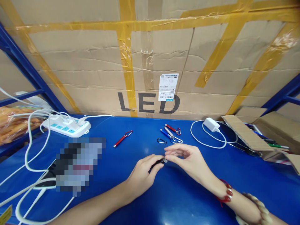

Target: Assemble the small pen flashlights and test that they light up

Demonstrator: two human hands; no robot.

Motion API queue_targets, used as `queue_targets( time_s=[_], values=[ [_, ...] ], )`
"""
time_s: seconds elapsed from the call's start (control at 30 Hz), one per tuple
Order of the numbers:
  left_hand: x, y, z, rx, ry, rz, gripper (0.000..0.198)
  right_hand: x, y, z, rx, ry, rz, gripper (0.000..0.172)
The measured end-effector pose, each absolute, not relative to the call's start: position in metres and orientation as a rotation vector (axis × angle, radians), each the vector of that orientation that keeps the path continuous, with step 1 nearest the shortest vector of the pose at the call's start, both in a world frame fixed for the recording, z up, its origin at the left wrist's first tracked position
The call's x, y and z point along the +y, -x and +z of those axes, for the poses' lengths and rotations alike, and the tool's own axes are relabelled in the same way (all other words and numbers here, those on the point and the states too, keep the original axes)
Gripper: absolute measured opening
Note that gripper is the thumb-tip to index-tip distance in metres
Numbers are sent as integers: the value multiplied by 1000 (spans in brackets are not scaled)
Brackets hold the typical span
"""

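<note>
My left hand (145, 171) is closed around a small black keychain flashlight (157, 162), most of which its fingers cover. The shiny silver end (165, 160) of it points right. My right hand (187, 157) has its thumb and fingertips closed at that end; whether they also hold a small part is hidden. Just beyond my hands lie a black carabiner clip (161, 141), a blue flashlight (166, 133), a silver one (168, 131) and a red one (171, 127), with clips beside them. Farther left, another red flashlight (120, 141) has a red carabiner on it.
A large taped carton (98, 72) stands along the back of the blue table (131, 131). At left are a white power strip (67, 126), cables and a partly blurred phone (44, 175). On the right lie a white charger (211, 124), scissors (248, 152) and an open cardboard box (250, 134) with pens.
</note>
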State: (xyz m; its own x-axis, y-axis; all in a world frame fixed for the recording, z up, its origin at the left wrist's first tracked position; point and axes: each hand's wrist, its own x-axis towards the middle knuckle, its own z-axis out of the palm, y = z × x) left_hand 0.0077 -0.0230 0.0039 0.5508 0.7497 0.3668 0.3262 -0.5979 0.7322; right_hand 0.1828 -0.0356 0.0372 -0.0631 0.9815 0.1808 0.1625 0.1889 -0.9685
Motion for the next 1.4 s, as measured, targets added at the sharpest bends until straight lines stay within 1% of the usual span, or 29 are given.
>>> queue_targets(
  time_s=[0.3,0.43,0.5,0.6,0.7,0.8,0.9,1.03,1.13,1.17,1.27,1.4],
  values=[
    [-26,-2,7,696,-2279,789,21,-54,-178,39,-1375,1125,853,14],
    [-25,-2,10,715,-2254,766,22,-55,-177,37,-1351,1104,834,14],
    [-25,-2,11,726,-2249,748,22,-54,-177,34,-1335,1108,865,15],
    [-26,-2,12,738,-2246,722,22,-53,-179,31,-1290,1121,1020,17],
    [-27,-2,13,735,-2248,723,23,-50,-182,29,-1199,1142,1220,24],
    [-26,-3,12,699,-2252,753,25,-46,-183,28,-1123,1198,1321,28],
    [-26,-3,9,687,-2276,779,27,-44,-182,26,-1114,1245,1366,30],
    [-25,-2,6,726,-2296,782,25,-44,-179,22,-1164,1296,1366,35],
    [-25,-1,6,759,-2282,776,23,-44,-177,21,-1212,1315,1323,29],
    [-25,-2,6,771,-2276,776,23,-44,-177,21,-1230,1314,1318,29],
    [-25,-2,6,802,-2259,755,23,-45,-177,22,-1294,1307,1337,36],
    [-24,-3,7,813,-2220,738,25,-46,-178,24,-1321,1306,1351,36]
  ],
)
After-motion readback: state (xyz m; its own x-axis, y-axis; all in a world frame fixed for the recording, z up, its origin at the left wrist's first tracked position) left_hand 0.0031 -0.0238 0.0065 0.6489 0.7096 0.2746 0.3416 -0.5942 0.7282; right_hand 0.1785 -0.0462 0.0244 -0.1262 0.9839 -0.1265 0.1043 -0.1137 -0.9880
